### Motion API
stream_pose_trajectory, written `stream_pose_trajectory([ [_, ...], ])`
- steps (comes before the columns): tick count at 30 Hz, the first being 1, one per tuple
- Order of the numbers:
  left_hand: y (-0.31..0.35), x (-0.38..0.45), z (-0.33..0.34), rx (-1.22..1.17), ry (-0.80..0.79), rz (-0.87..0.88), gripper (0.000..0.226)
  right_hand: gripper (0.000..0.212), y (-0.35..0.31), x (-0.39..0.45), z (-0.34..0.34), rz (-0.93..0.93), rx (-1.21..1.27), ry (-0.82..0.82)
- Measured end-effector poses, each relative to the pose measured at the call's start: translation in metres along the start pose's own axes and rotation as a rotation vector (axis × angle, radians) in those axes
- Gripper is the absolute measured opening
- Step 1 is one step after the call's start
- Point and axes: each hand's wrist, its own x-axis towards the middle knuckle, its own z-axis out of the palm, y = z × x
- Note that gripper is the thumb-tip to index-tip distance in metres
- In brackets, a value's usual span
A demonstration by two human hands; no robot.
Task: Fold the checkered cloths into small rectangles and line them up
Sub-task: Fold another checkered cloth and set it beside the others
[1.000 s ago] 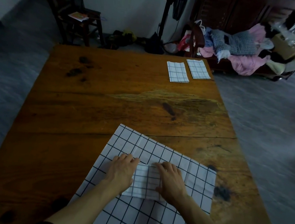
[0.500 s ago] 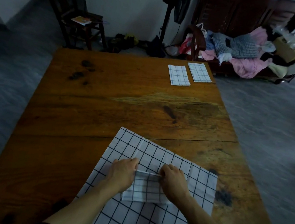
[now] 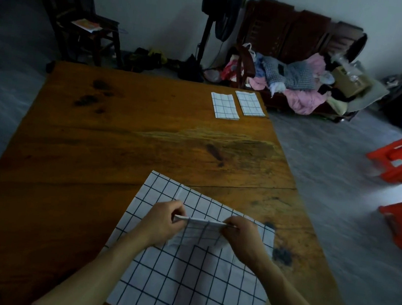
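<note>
While a large white cloth [image 3: 189, 280] with a dark grid lies flat on the worn wooden table [image 3: 117, 153] at lower centre, a small folded cloth [image 3: 199, 232] is lifted above it. The left hand [image 3: 162, 220] and right hand [image 3: 241, 235] each pinch one end of its top edge, fingers curled. Two folded rectangles [image 3: 225, 105] [image 3: 250, 104] lie side by side near the table's upper right corner. A dark bench [image 3: 300, 44] holds heaped soft clothes [image 3: 304, 89].
</note>
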Motion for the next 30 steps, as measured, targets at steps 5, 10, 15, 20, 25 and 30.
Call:
stream_pose_trajectory([
  [5, 0.016, -0.01, 0.003, -0.024, 0.024, 0.057, 0.007, 0.007, -0.001, -0.021, -0.018, 0.002, 0.032, 0.061],
  [10, 0.052, -0.022, 0.007, 0.018, 0.017, 0.124, 0.004, 0.004, 0.008, -0.054, -0.04, -0.042, 0.134, 0.108],
  [15, 0.103, -0.031, 0.033, 0.09, 0.019, 0.213, 0.006, 0.006, 0.041, -0.106, -0.068, -0.067, 0.225, 0.238],
  [20, 0.162, -0.058, 0.103, 0.226, 0.012, 0.351, 0.01, 0.009, 0.103, -0.179, -0.098, -0.075, 0.235, 0.396],
  [25, 0.225, -0.089, 0.186, 0.3, -0.033, 0.453, 0.012, 0.013, 0.165, -0.277, -0.128, -0.028, 0.225, 0.52],
  [30, 0.299, -0.103, 0.266, 0.316, -0.113, 0.616, 0.01, 0.012, 0.228, -0.364, -0.17, 0.047, 0.232, 0.694],
])
